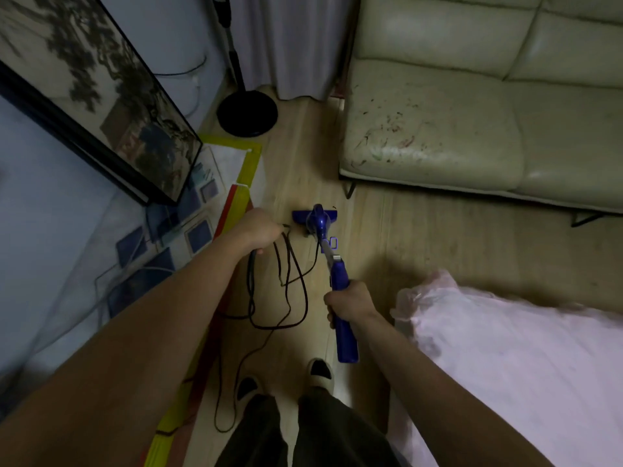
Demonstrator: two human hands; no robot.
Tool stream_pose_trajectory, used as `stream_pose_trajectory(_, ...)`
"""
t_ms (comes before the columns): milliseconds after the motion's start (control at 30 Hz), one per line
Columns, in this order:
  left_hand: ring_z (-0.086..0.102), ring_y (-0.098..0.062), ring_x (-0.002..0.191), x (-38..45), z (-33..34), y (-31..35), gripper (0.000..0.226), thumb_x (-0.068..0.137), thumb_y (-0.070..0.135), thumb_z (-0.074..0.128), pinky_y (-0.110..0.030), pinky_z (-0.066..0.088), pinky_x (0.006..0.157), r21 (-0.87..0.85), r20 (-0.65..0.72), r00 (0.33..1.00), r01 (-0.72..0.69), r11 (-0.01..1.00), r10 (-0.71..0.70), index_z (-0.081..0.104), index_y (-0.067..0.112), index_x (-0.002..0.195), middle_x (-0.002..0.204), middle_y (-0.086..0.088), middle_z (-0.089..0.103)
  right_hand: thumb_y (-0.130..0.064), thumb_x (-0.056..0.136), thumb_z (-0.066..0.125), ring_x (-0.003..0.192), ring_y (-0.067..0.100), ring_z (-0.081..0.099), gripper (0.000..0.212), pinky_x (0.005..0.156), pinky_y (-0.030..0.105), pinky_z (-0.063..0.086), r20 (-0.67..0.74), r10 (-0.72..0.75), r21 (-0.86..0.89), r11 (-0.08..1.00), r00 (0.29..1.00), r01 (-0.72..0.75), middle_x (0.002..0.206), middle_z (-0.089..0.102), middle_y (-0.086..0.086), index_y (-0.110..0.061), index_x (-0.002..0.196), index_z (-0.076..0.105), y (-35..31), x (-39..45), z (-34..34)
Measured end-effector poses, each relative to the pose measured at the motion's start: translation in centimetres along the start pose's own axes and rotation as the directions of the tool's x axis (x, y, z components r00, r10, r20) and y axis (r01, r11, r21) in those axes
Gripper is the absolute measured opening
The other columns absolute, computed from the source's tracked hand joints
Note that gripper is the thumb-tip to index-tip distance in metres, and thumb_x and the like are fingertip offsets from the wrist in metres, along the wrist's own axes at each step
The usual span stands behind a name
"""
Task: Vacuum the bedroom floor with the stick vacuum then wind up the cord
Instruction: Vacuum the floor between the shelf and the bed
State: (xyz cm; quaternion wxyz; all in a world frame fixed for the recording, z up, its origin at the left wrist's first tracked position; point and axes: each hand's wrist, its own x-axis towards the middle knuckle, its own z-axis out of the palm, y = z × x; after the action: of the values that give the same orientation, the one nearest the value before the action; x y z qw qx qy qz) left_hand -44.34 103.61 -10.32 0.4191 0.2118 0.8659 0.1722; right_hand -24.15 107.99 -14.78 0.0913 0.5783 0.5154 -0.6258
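Observation:
A blue stick vacuum (338, 281) stands tilted on the wooden floor, its floor head (315, 217) near the sofa's front left corner. My right hand (349, 301) grips the blue handle partway down. My left hand (259, 230) holds several loops of the dark cord (291, 281) up left of the vacuum's head. The loops hang down below that hand, and more cord trails on the floor toward my feet.
A pale leather sofa (472, 129) fills the upper right. A fan's round black base (247, 112) stands at the back. A framed picture (101, 96) leans at left over plastic-covered mats (161, 237). A pink plastic-wrapped bundle (505, 358) lies at lower right.

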Motion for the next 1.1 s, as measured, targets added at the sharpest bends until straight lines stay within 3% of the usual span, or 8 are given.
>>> stream_pose_trajectory(100,0.052,-0.021,0.059,0.4,-1.1,-0.7,0.028,0.095,0.018,0.049,-0.025,0.041,0.053,0.001,0.003,1.0,-0.011,1.0,0.011,0.065,-0.004,0.103,0.089,-0.021,0.064,-0.002,0.085,0.06,0.06,0.017,0.057,0.036,0.051,0.028,0.05,-0.046,-0.013,-0.108,0.994,0.999,0.008,0.083,0.06,0.011,-0.005,0.119,0.047,-1.1,1.1,-0.1)
stream_pose_trajectory(200,0.05,-0.021,0.056,0.8,-2.5,-1.1,0.027,0.093,0.019,0.052,-0.024,0.041,0.052,0.028,0.014,0.999,-0.046,0.999,0.045,0.065,-0.004,0.1,0.078,-0.018,0.059,-0.001,0.087,0.059,0.061,0.018,0.056,0.034,0.053,0.029,0.05,-0.066,0.0,-0.119,0.993,0.998,-0.008,0.083,0.06,0.012,-0.002,0.119,0.047,-3.5,1.5,0.3)
stream_pose_trajectory(300,0.051,-0.022,0.057,1.3,-4.2,-1.4,0.017,0.091,0.013,0.052,-0.029,0.044,0.057,0.047,0.03,0.996,-0.091,0.995,0.09,0.062,-0.001,0.091,0.075,-0.016,0.057,-0.001,0.086,0.058,0.059,0.019,0.057,0.026,0.053,0.029,0.051,-0.072,0.026,-0.088,0.996,0.997,-0.032,0.079,0.06,0.012,-0.001,0.111,0.051,-5.6,0.4,2.0)
stream_pose_trajectory(433,0.049,-0.02,0.051,2.2,-6.4,-2.2,0.026,0.091,0.022,0.055,-0.024,0.037,0.048,0.099,0.047,0.991,-0.132,0.986,0.128,0.059,0.005,0.073,0.065,-0.012,0.056,-0.002,0.083,0.06,0.059,0.018,0.059,0.016,0.056,0.03,0.053,-0.038,0.119,-0.054,0.991,0.992,-0.121,0.075,0.061,0.01,-0.004,0.098,0.053,-4.4,-2.8,6.2)
stream_pose_trajectory(600,0.05,-0.02,0.051,2.8,-8.3,-3.3,0.025,0.093,0.027,0.055,-0.024,0.039,0.05,0.116,0.095,0.985,-0.158,0.981,0.147,0.062,0.004,0.082,0.069,-0.012,0.059,-0.002,0.084,0.061,0.055,0.015,0.056,0.022,0.048,0.026,0.049,-0.087,0.107,0.026,0.994,0.99,-0.105,0.074,0.06,0.008,-0.005,0.102,0.049,-3.7,-2.9,7.7)
stream_pose_trajectory(733,0.055,-0.025,0.066,2.8,-8.5,-4.7,0.025,0.094,0.023,0.052,-0.029,0.044,0.061,0.085,0.129,0.978,-0.178,0.98,0.166,0.064,0.001,0.094,0.084,-0.015,0.065,-0.002,0.084,0.061,0.054,0.017,0.056,0.025,0.045,0.027,0.048,-0.144,0.103,-0.018,0.994,0.984,-0.107,0.073,0.06,0.009,-0.001,0.107,0.052,-4.7,0.1,7.5)
stream_pose_trajectory(833,0.051,-0.021,0.058,2.2,-8.4,-6.0,0.024,0.095,0.022,0.051,-0.027,0.042,0.053,0.122,0.125,0.975,-0.196,0.973,0.181,0.057,0.008,0.077,0.072,-0.008,0.055,-0.003,0.084,0.061,0.056,0.02,0.058,0.031,0.052,0.031,0.051,-0.155,0.077,-0.081,0.993,0.985,-0.09,0.073,0.061,0.011,0.002,0.113,0.05,-5.2,2.5,7.9)
stream_pose_trajectory(1100,0.053,-0.025,0.06,2.0,-9.6,-6.3,0.037,0.097,0.029,0.05,-0.028,0.044,0.06,0.198,0.102,0.982,-0.174,0.965,0.156,0.063,-0.005,0.102,0.073,-0.017,0.06,-0.001,0.084,0.057,0.053,0.02,0.057,0.029,0.045,0.028,0.048,-0.148,0.106,-0.143,0.982,0.983,-0.127,0.071,0.061,0.012,0.003,0.112,0.049,-4.8,0.5,8.1)
